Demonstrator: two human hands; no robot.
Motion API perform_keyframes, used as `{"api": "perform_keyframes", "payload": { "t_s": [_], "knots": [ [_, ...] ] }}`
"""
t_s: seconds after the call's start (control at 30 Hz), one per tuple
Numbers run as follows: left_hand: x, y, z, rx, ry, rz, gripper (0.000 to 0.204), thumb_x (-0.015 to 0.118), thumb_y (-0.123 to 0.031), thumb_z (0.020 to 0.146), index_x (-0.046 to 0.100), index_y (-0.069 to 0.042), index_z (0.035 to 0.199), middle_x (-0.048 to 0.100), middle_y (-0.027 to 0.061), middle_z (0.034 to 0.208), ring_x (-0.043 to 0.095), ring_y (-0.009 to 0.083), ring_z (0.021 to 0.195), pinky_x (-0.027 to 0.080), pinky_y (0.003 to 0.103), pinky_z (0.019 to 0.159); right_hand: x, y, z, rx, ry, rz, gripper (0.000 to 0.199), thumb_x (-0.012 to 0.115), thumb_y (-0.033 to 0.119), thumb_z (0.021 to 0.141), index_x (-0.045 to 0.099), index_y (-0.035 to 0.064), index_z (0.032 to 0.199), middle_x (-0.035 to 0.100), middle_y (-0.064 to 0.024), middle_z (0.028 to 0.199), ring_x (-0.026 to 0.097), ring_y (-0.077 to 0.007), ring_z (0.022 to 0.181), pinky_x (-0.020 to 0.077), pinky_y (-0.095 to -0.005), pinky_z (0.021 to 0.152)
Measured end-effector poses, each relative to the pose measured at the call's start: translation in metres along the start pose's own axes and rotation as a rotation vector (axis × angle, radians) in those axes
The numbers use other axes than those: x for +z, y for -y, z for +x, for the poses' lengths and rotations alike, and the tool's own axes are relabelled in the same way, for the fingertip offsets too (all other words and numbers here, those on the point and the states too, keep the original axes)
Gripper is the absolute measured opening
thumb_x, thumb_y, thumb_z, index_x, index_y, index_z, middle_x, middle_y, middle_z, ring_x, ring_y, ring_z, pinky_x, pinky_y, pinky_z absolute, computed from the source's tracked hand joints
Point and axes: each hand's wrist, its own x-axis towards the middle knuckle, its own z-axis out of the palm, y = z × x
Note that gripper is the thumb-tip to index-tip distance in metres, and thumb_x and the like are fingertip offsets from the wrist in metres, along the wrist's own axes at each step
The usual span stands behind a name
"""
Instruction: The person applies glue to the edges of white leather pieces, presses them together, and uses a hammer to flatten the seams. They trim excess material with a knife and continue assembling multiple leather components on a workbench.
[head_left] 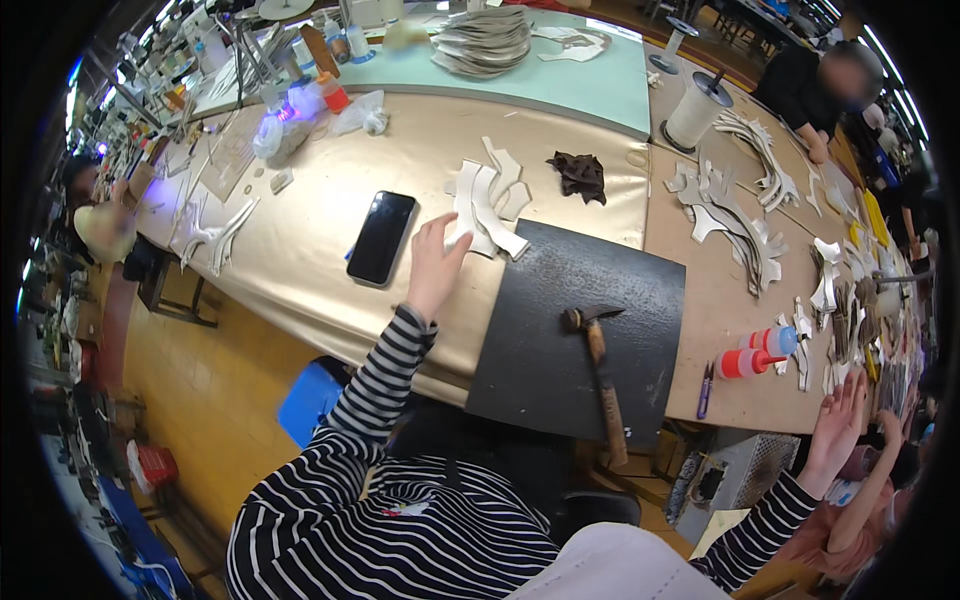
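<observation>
Hammer (601,372) lies on the black mat (560,300) in front of me, head away from me, handle over the near edge, and no hand touches it. My left hand (434,265) is stretched forward with fingers spread flat, and its fingertips touch the white cut pieces (486,208), which lie fanned at the far left corner of the mat. A phone (381,237) lies just beside this hand, screen dark. My right hand (838,425) is raised at the far right, open wide and holding nothing, near the table edge. Red bottles (757,352) lie between it and the mat.
</observation>
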Motion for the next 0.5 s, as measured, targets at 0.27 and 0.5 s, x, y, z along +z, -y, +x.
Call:
{"api": "perform_keyframes", "payload": {
  "t_s": [0.27,0.5],
  "knots": [
    [0.081,-0.015,0.104,-0.319,0.186,0.206,0.102,0.071,-0.062,0.078,0.026,-0.011,0.154,0.041,0.0256,0.143,0.036,0.0399,0.135,0.03,0.056,0.109,0.152,-0.02,-0.092,-0.018,0.192,-0.219,0.041,0.055,0.013,0.1,0.047,-0.0005,0.138,0.055,-0.0093,0.131,0.053,-0.0104,0.092,0.0447,-0.0245,0.082],
    [0.096,-0.011,0.102,-0.306,0.118,0.171,0.112,0.092,-0.038,0.062,0.03,-0.019,0.153,0.056,0.019,0.129,0.054,0.0359,0.121,0.042,0.05,0.103,0.142,0.001,-0.14,-0.195,0.08,-0.467,0.034,0.055,0.009,0.098,0.054,-0.0037,0.129,0.06,-0.0072,0.12,0.053,-0.0083,0.087,0.0422,-0.0223,0.078]
  ]
}}
